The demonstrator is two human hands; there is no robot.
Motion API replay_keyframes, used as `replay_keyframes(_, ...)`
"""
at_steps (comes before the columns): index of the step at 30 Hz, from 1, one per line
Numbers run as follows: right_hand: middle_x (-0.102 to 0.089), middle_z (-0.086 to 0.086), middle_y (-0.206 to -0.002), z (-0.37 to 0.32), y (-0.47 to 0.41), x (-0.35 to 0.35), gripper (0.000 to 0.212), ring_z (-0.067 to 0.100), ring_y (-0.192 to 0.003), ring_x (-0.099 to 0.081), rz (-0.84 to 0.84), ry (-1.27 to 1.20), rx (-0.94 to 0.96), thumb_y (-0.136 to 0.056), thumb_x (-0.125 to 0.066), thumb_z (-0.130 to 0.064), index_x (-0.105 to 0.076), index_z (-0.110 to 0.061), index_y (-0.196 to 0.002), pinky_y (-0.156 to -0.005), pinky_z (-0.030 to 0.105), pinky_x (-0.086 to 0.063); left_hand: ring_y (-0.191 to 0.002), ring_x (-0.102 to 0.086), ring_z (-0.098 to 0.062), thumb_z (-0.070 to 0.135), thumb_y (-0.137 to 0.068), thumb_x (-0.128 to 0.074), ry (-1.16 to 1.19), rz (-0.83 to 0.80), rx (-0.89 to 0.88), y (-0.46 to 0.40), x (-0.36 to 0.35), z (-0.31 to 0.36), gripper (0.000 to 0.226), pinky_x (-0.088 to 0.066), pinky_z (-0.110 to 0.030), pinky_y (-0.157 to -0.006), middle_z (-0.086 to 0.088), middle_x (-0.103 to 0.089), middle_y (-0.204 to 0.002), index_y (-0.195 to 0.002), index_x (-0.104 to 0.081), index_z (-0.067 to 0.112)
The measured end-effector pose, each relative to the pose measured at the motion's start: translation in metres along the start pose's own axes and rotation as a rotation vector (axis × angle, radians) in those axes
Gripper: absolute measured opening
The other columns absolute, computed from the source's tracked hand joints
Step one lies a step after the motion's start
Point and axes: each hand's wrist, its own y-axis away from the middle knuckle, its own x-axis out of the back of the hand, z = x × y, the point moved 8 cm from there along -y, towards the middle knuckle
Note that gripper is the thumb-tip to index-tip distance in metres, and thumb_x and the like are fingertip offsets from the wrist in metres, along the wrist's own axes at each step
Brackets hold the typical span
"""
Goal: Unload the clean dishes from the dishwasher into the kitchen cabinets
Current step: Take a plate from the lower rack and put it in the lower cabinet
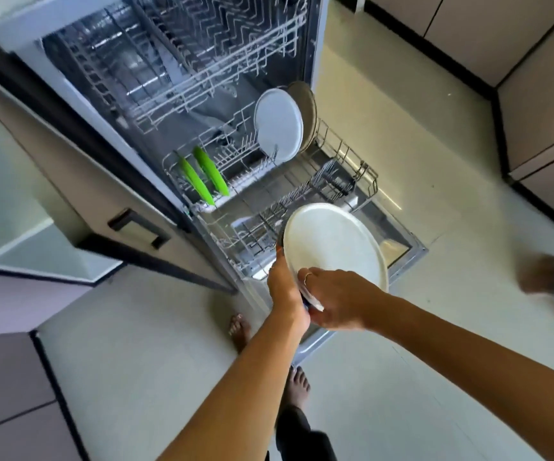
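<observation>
Two hands grip one plate (333, 244) above the lower rack (345, 161): your left hand (283, 284) and right hand (333, 299) pinch its near edge, face tilted far-right toward you.

Two plates (279, 124) upright in lower rack (365, 176)
</observation>
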Motion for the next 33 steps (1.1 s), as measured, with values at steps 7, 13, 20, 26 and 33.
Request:
replay_keyframes(7, -0.062, 0.002, -0.096, -0.065, 0.015, -0.057, 0.031, 0.023, -0.084, -0.059, -0.180, -0.180, 0.090, -0.083, -0.059, -0.036, -0.050, -0.015, -0.104, -0.074, 0.031, -0.046, -0.103, -0.063, -0.027, 0.066, -0.084, -0.046, -0.023, 0.094, 0.087, 0.025, 0.087, -0.042, 0.058, -0.057, -0.039, -0.079, -0.008, -0.068, -0.113, -0.120, -0.063, 0.024)
replay_keyframes(13, -0.055, -0.004, -0.077, -0.139, 0.003, -0.092, 0.014, 0.022, -0.073, -0.055, -0.364, -0.147, 0.308, -0.082, -0.055, -0.024, -0.049, -0.015, -0.091, -0.071, 0.034, -0.050, -0.102, -0.066, -0.033, 0.083, -0.069, -0.046, 0.134, 0.253, 0.125, 0.036, 0.177, -0.059, 0.081, -0.053, -0.047, -0.090, -0.014, -0.070, -0.109, -0.115, -0.066, 0.019)
replay_keyframes(20, -0.061, 0.007, -0.085, -0.226, -0.024, -0.124, 0.010, 0.027, -0.076, -0.058, -0.561, -0.079, 0.532, -0.080, -0.056, -0.017, -0.056, -0.009, -0.085, -0.072, 0.042, -0.053, -0.095, -0.064, -0.032, 0.037, -0.084, -0.068, 0.123, 0.539, 0.055, 0.052, 0.283, -0.051, 0.036, -0.054, -0.046, -0.085, -0.013, -0.063, -0.109, -0.108, -0.057, 0.012)
replay_keyframes(26, -0.062, 0.008, -0.097, -0.274, -0.079, -0.138, 0.026, 0.028, -0.088, -0.059, -0.472, -0.163, 0.414, -0.089, -0.045, -0.031, -0.055, -0.009, -0.099, -0.077, 0.038, -0.048, -0.098, -0.064, -0.031, 0.033, -0.094, -0.056, 0.211, 0.546, -0.064, 0.053, 0.350, -0.003, 0.016, -0.052, -0.044, -0.087, -0.011, -0.068, -0.103, -0.097, -0.060, 0.018)
replay_keyframes(33, 0.010, 0.017, -0.158, -0.275, -0.179, -0.108, 0.080, 0.036, -0.143, -0.020, 0.003, -0.279, -0.118, -0.095, -0.049, -0.036, 0.001, -0.010, -0.152, -0.114, 0.040, -0.028, -0.093, -0.063, -0.026, 0.028, -0.095, -0.053, 0.506, 0.477, -0.174, 0.029, 0.406, 0.081, 0.028, -0.053, -0.037, -0.069, -0.011, -0.066, -0.107, -0.116, -0.054, 0.010)
